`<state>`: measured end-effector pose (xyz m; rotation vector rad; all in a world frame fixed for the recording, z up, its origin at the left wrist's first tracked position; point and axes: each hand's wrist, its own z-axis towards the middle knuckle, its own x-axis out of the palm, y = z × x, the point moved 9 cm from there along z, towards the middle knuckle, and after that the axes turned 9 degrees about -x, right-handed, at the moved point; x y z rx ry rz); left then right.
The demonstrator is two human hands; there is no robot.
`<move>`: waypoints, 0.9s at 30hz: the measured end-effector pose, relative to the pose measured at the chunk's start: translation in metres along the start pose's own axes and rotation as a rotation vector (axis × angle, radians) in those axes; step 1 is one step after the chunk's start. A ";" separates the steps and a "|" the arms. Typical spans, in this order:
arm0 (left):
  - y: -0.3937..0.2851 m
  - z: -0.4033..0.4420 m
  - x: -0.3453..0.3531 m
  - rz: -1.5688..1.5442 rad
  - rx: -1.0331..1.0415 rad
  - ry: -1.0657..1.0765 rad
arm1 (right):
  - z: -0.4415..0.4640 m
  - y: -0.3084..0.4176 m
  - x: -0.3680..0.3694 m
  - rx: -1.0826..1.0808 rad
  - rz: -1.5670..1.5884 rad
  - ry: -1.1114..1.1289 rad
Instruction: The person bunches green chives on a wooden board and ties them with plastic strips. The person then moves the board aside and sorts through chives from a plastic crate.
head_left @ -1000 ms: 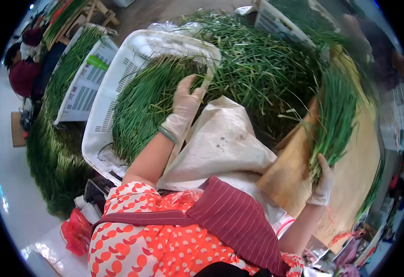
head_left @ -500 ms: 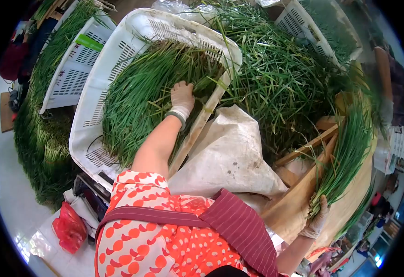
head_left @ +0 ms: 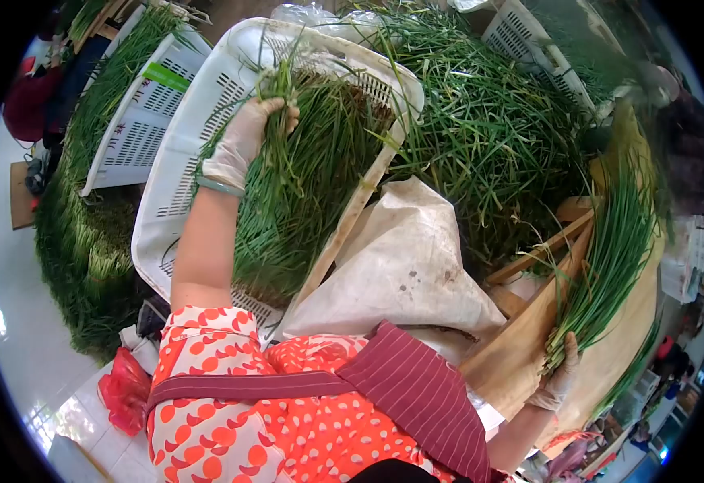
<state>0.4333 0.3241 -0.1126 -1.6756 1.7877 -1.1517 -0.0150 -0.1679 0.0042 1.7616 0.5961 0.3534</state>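
My left hand (head_left: 243, 143), in a thin whitish glove with bare fingertips, is closed round a bunch of garlic chives (head_left: 283, 153) near its upper end. This bunch hangs over the heap of chives (head_left: 332, 145) in the white plastic basket (head_left: 176, 181). At the lower right, my right hand (head_left: 557, 378), gloved the same way, grips the pale stem ends of a bundle of chives (head_left: 609, 274). Its long green leaves run up and away along the wooden board (head_left: 521, 354). Part of the right hand's grip is hidden behind the stems.
A stained white sack (head_left: 408, 266) lies beside the basket's wooden strip (head_left: 352, 217). Loose greens (head_left: 481, 121) are piled behind it. Another white crate (head_left: 146, 117) stands at left, above stacked chives (head_left: 86, 274). A red plastic bag (head_left: 125, 390) lies on the floor.
My left hand has moved left and up from the middle of the basket, lifting a bunch of chives. My right hand keeps its bundle, with little movement.
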 end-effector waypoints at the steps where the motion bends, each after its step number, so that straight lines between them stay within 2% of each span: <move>1: -0.016 -0.006 0.008 -0.070 -0.014 0.008 | -0.001 0.001 0.003 0.014 -0.004 0.017; 4: -0.082 -0.017 0.057 -0.089 0.060 0.210 | -0.003 0.002 0.008 -0.007 0.029 0.008; 6: -0.137 -0.037 0.113 -0.086 0.220 0.109 | -0.002 0.007 0.013 -0.069 0.058 -0.004; 7: -0.161 -0.031 0.151 -0.145 0.301 0.360 | 0.000 0.003 0.008 -0.074 0.065 -0.012; 8: -0.180 -0.034 0.181 -0.159 0.341 0.437 | 0.004 -0.001 0.004 -0.076 0.075 0.011; 12: -0.204 -0.046 0.283 -0.129 0.356 0.549 | -0.001 0.007 0.013 -0.104 0.073 -0.008; 14: -0.186 -0.043 0.316 -0.087 0.281 0.581 | 0.001 0.007 0.012 -0.126 0.086 -0.017; 15: -0.169 -0.042 0.332 -0.059 0.221 0.597 | 0.007 -0.009 0.002 -0.058 0.108 0.024; 18: -0.072 -0.040 0.370 0.052 -0.086 0.667 | -0.005 0.012 0.023 -0.018 0.105 0.067; 21: 0.059 -0.088 0.417 0.110 -0.268 1.034 | -0.007 0.010 0.013 0.001 0.126 0.005; 22: 0.083 -0.122 0.428 -0.026 -0.586 0.888 | -0.008 0.016 0.015 -0.015 0.102 0.026; 24: 0.117 -0.150 0.464 -0.097 -0.760 0.904 | -0.008 0.019 0.012 -0.066 0.054 0.076; 25: 0.134 -0.145 0.483 -0.030 -0.612 1.084 | -0.008 0.024 0.004 -0.075 0.051 0.072; 27: 0.135 -0.147 0.500 -0.013 -0.551 1.126 | -0.012 0.032 -0.002 0.062 -0.153 0.236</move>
